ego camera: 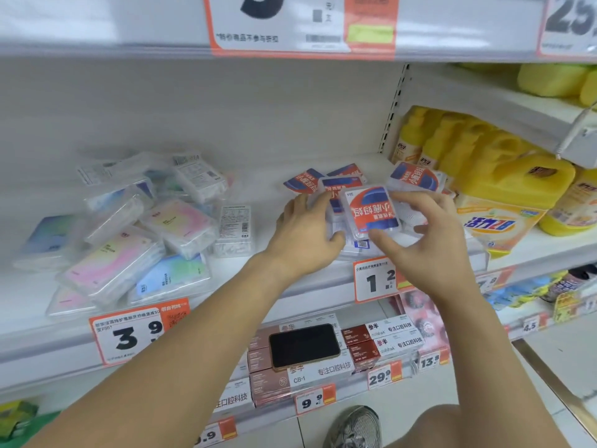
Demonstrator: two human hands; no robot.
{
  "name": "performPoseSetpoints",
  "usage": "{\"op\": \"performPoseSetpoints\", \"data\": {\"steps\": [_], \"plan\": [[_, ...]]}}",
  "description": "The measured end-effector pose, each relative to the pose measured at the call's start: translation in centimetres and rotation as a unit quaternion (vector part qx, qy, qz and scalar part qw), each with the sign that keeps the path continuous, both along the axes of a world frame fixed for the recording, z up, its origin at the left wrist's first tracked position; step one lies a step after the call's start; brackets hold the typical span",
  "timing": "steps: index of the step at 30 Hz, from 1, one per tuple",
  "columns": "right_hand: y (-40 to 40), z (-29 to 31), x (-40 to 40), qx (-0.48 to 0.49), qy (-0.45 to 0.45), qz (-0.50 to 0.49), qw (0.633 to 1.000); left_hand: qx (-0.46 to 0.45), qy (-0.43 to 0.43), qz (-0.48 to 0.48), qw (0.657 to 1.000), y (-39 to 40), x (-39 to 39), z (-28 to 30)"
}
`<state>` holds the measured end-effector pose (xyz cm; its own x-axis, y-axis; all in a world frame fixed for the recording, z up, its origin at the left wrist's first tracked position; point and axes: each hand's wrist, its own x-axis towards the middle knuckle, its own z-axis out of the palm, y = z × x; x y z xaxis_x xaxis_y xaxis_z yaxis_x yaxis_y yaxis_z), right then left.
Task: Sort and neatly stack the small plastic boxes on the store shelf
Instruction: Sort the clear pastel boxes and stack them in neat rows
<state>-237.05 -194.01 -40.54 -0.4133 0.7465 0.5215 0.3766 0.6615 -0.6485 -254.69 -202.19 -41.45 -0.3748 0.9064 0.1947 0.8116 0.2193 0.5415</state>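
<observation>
Several small clear plastic boxes with red and blue labels lie in a loose pile on the white shelf [290,279]. One such box [371,210] is tilted up at the front of the pile, label facing me. My right hand [429,234] holds this box, thumb under its lower edge and fingers over its top right. My left hand [307,227] grips the left side of the stack under it, where another box [336,189] shows. More of these boxes lie behind, one at the right [415,176] and one at the back [302,181].
A jumble of larger clear pastel packs [135,234] fills the shelf's left part. Yellow detergent jugs [504,169] and a detergent bag [497,224] stand right of the pile. A black phone [303,345] lies on boxes on the shelf below. Price tags [376,279] line the edge.
</observation>
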Motion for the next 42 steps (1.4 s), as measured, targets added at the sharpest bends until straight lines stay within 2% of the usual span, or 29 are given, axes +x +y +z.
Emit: {"op": "performPoseSetpoints", "data": {"steps": [4, 8, 13, 15, 18, 20, 22, 23, 25, 26, 29, 31, 33, 36, 39, 42], "plan": [[-0.8, 0.5, 0.2, 0.001, 0.040, -0.051, 0.998, -0.013, -0.034, -0.027, 0.999, -0.8, -0.1, 0.4], [-2.3, 1.0, -2.1, 0.048, 0.077, -0.052, 0.994, 0.050, -0.010, -0.009, 0.999, -4.0, -0.1, 1.1], [-7.0, 0.7, -8.2, 0.084, 0.061, 0.089, 0.991, 0.170, 0.030, 0.047, 0.984, -11.0, -1.6, 2.7], [-9.1, 0.2, -10.8, 0.073, 0.031, 0.135, 0.988, 0.194, 0.049, 0.076, 0.977, -14.3, -3.2, 3.5], [-12.1, 0.2, -13.7, 0.058, 0.033, 0.180, 0.981, 0.193, 0.090, 0.132, 0.968, -19.4, -6.4, 4.3], [-14.3, 0.7, -15.2, 0.038, -0.027, 0.229, 0.972, 0.161, 0.116, 0.177, 0.964, -22.6, -9.0, 3.7], [-16.3, 1.0, -16.6, 0.021, -0.188, 0.262, 0.946, 0.098, 0.122, 0.213, 0.965, -25.1, -11.1, 2.2], [-17.1, 1.0, -17.2, 0.024, -0.259, 0.264, 0.929, 0.063, 0.096, 0.220, 0.969, -25.9, -11.6, 1.4], [-17.9, 0.9, -18.1, 0.030, -0.326, 0.250, 0.911, 0.030, 0.013, 0.211, 0.977, -26.5, -11.8, 0.4], [-18.1, 1.1, -18.4, 0.031, -0.340, 0.237, 0.910, 0.033, 0.002, 0.196, 0.980, -26.6, -11.8, 0.0], [-18.6, 2.6, -18.5, 0.050, -0.398, 0.204, 0.893, 0.065, 0.069, 0.191, 0.977, -26.9, -12.5, 0.6], [-19.5, 3.9, -18.8, 0.073, -0.428, 0.194, 0.879, 0.124, 0.084, 0.220, 0.964, -28.0, -14.0, 1.8], [-21.8, 5.1, -20.2, 0.125, -0.370, 0.226, 0.893, 0.190, 0.109, 0.280, 0.935, -30.4, -16.2, 2.8], [-26.1, 6.0, -24.5, 0.177, -0.247, 0.315, 0.899, 0.196, 0.155, 0.401, 0.881, -35.3, -19.6, 3.6], [-30.7, 5.7, -31.0, 0.146, -0.249, 0.398, 0.871, 0.172, 0.162, 0.493, 0.837, -40.1, -22.9, 3.4], [-34.9, 4.3, -36.3, 0.136, -0.258, 0.450, 0.844, 0.084, 0.111, 0.522, 0.841, -44.1, -26.1, 1.4]]}}
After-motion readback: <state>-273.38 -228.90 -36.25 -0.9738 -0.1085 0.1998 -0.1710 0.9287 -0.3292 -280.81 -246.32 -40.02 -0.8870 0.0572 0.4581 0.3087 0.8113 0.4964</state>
